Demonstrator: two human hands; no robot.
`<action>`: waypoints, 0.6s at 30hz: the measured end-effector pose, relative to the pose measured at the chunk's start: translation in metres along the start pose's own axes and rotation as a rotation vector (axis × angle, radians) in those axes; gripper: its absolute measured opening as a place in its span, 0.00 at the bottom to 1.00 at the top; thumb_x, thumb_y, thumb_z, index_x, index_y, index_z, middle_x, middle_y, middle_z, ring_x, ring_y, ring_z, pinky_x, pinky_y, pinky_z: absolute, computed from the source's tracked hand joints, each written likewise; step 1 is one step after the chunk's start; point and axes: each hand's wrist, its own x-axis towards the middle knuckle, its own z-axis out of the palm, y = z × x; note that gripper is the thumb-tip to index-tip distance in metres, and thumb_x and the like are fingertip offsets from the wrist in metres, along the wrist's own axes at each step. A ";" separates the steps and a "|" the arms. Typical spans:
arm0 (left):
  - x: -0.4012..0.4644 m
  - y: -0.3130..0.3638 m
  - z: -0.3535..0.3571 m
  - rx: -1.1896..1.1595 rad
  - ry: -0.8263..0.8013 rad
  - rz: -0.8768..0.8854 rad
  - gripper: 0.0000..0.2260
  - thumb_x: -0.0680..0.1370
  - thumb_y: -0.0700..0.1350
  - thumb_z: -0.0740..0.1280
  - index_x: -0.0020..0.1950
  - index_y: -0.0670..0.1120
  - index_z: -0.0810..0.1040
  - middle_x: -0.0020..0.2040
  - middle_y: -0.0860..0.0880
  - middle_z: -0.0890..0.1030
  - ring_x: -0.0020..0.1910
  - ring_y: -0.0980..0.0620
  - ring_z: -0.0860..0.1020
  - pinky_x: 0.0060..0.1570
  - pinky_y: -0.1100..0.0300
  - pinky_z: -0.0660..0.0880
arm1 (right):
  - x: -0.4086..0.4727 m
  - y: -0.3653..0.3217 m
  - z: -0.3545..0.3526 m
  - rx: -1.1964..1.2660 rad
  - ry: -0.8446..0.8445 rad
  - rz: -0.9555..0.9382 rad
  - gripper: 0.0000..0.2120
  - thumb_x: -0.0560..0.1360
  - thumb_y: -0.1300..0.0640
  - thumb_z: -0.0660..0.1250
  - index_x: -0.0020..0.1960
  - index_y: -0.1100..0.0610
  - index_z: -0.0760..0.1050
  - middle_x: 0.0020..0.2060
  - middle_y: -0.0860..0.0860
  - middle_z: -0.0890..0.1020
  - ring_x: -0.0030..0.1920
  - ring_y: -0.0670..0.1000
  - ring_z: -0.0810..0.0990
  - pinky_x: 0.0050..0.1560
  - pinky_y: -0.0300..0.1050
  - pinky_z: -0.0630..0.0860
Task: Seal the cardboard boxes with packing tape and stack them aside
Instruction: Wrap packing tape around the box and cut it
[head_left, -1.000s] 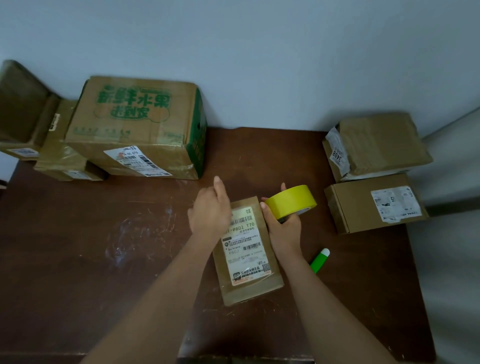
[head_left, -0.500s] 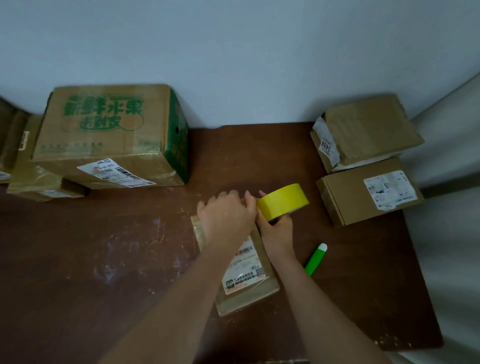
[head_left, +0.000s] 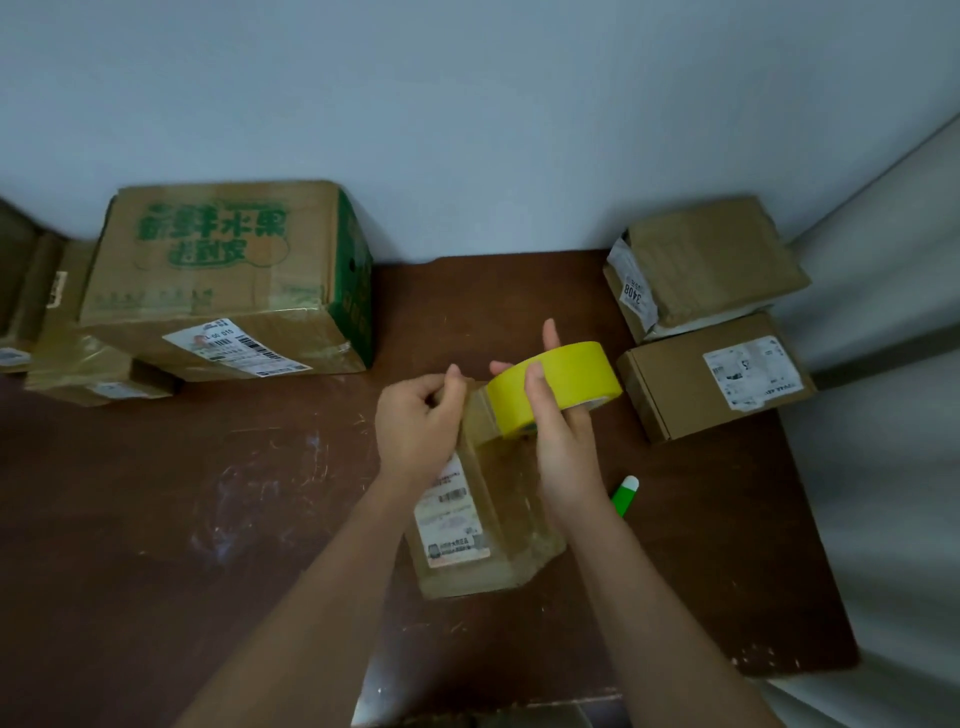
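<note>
Right hand grasps the yellow tape roll above the small brown labelled box; left hand, beside the roll, pinches something too small to tell.

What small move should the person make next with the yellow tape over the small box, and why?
Probably draw the left hand leftward to pull a strip free. The right hand holds the yellow tape roll above the small box, and the left fingertips pinch at the roll's edge, seemingly on the tape end. No strip lies on the box yet.
</note>
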 end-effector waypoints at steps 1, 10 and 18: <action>-0.001 0.003 0.000 -0.122 0.001 0.009 0.20 0.81 0.50 0.61 0.34 0.47 0.83 0.29 0.49 0.80 0.29 0.49 0.76 0.31 0.53 0.72 | -0.003 -0.008 0.001 -0.062 -0.022 -0.055 0.25 0.80 0.42 0.62 0.74 0.31 0.58 0.59 0.48 0.83 0.60 0.44 0.80 0.64 0.43 0.75; -0.025 0.021 0.012 -0.457 0.066 -0.525 0.13 0.80 0.45 0.61 0.64 0.55 0.75 0.68 0.47 0.68 0.68 0.47 0.68 0.68 0.47 0.67 | 0.003 -0.003 0.017 -0.478 0.035 -0.228 0.34 0.73 0.27 0.58 0.76 0.27 0.49 0.61 0.47 0.79 0.67 0.53 0.73 0.68 0.57 0.70; -0.072 0.017 0.018 -0.222 -0.258 -0.342 0.54 0.66 0.56 0.75 0.79 0.56 0.41 0.79 0.52 0.45 0.79 0.48 0.51 0.74 0.39 0.57 | -0.007 -0.004 0.022 -0.366 0.036 -0.117 0.32 0.69 0.32 0.64 0.71 0.25 0.61 0.61 0.50 0.78 0.63 0.50 0.76 0.68 0.56 0.72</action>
